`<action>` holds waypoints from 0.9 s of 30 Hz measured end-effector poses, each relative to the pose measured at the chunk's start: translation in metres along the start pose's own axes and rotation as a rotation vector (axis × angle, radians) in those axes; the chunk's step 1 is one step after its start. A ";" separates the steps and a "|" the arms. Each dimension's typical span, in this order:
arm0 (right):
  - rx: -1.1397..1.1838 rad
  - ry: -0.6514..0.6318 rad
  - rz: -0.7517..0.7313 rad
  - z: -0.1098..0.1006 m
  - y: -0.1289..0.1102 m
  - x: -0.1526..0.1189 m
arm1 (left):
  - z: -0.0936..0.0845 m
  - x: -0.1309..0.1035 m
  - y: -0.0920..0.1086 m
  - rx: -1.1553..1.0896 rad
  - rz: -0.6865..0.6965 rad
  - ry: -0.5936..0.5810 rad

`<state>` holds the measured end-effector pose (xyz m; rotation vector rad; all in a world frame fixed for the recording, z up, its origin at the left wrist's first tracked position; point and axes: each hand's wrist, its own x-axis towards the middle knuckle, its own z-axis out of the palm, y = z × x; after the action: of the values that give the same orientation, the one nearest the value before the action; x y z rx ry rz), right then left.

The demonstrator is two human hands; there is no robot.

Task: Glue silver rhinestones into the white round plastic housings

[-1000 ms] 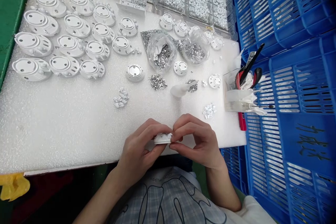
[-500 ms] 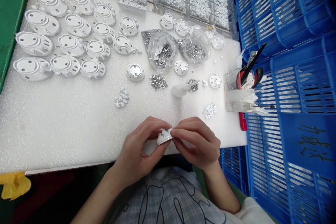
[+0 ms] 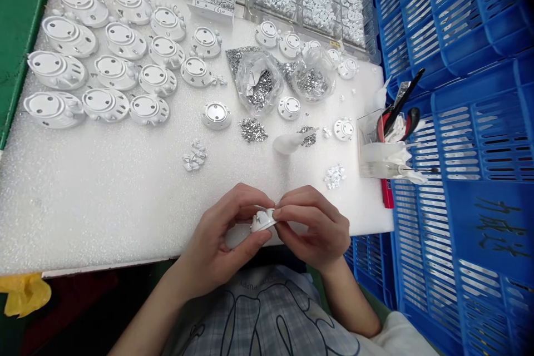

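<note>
White piece: small, glossy and rounded, with a raised, bumpy side and a smooth rim; it [image 3: 263,220] is tilted in your hands above the near edge of the table [image 3: 104,194].
Left hand: your left hand [image 3: 221,233] has its fingers clamped on the piece's left side.
Right hand: your right hand [image 3: 315,228] has its fingers pinched on the right end.
Hidden part: your fingers cover both ends, so you cannot make out the full outline.
Just beyond: a white squeeze bottle [image 3: 287,144] stands between you and two opened plastic bags, its nozzle reaching over a pile of metal bits [image 3: 308,136].
Left side: rows of similar white pieces [image 3: 69,37].
Right side: a clear holder [image 3: 367,161] with tools, beside blue crates [image 3: 488,200].
</note>
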<state>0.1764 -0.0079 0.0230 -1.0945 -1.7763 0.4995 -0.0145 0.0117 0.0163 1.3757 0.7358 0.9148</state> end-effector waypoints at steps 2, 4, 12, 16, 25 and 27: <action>0.091 0.010 0.067 0.001 0.000 -0.002 | -0.001 0.000 0.001 -0.043 -0.006 -0.011; 0.172 0.018 0.106 0.001 0.000 -0.004 | -0.003 0.000 0.001 -0.095 -0.009 -0.022; 0.247 0.028 0.082 0.000 0.001 -0.001 | -0.006 0.000 -0.005 -0.271 -0.021 -0.073; 0.212 0.025 0.037 -0.001 0.001 0.003 | -0.007 0.001 -0.006 -0.301 -0.042 -0.084; 0.027 -0.096 -0.130 -0.007 0.001 0.006 | -0.007 -0.001 -0.004 -0.300 -0.111 -0.109; 0.013 -0.122 -0.132 -0.009 0.001 0.006 | -0.007 -0.002 -0.004 -0.285 -0.129 -0.112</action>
<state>0.1839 -0.0033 0.0299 -0.9478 -1.9346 0.5050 -0.0211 0.0138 0.0118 1.1053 0.5771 0.8006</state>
